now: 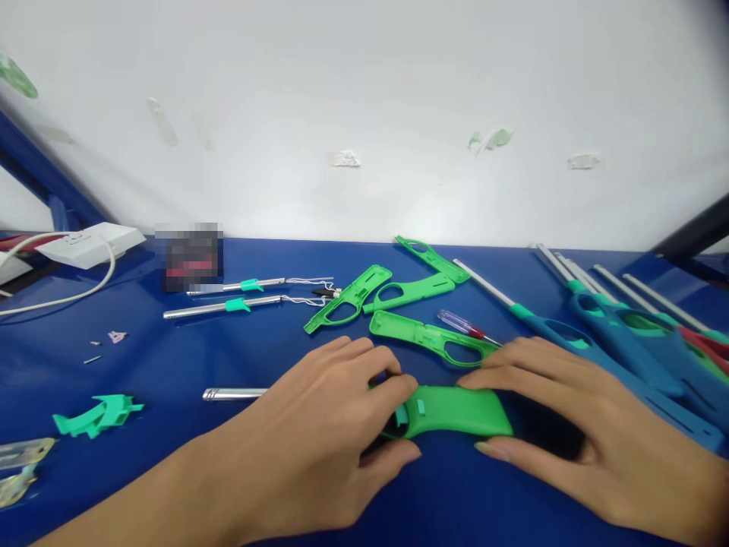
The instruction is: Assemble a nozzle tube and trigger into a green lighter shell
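A green long-nosed lighter (464, 410) lies across the front of the blue table, its metal tube (233, 394) pointing left. My left hand (319, 433) is closed around its trigger end, hiding much of that part. My right hand (569, 425) grips the handle's rounded end, with the thumb on the near edge and the fingers on the far edge. Just beyond the right fingers lies an open green handle half (430, 338). Next to it rests a screwdriver (461, 324) with a clear and red handle.
More green handle halves (353, 296) lie farther back. Two metal tubes (222, 310) with white wires are to the left. Several blue lighters (620, 334) are on the right. Turquoise plastic pieces (102, 415) and a white box (91, 243) with a cable sit at left. A white wall (364, 91) stands behind.
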Available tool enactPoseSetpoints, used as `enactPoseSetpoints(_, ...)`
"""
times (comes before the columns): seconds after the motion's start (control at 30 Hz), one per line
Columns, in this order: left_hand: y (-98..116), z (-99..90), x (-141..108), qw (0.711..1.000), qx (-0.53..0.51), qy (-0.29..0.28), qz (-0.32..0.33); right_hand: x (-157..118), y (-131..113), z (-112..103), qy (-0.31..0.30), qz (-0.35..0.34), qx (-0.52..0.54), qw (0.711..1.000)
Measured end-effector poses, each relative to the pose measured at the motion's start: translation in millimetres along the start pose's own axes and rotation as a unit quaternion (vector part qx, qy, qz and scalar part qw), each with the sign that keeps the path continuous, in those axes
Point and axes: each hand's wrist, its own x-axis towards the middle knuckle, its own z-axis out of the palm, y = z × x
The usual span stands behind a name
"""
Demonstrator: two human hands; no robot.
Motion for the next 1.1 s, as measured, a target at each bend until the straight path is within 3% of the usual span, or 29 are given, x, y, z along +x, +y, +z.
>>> enactPoseSetpoints(0.17, 7, -3.4, -3, 0.999, -0.009, -0.031, -0.03, -3, 1, 2, 0.0, 0.009, 0.026, 1.0)
enactPoseSetpoints(0.53, 11, 1.7, -1, 0.998, 0.055, -0.004, -0.001, -12, -2, 3, -0.012, 0.022, 0.019, 1.0)
enactPoseSetpoints(0.73, 11, 4.9, 0, 0.981, 0.177, 0.008, 0.078, -5, -3, 0, -0.022, -0.008, 0.012, 1.0)
enactPoseSetpoints(1.1, 8, 11.1, 1, 0.976, 0.201, 0.034, 0.081, 0, -4, 1, -0.005, -0.069, -0.045, 0.997)
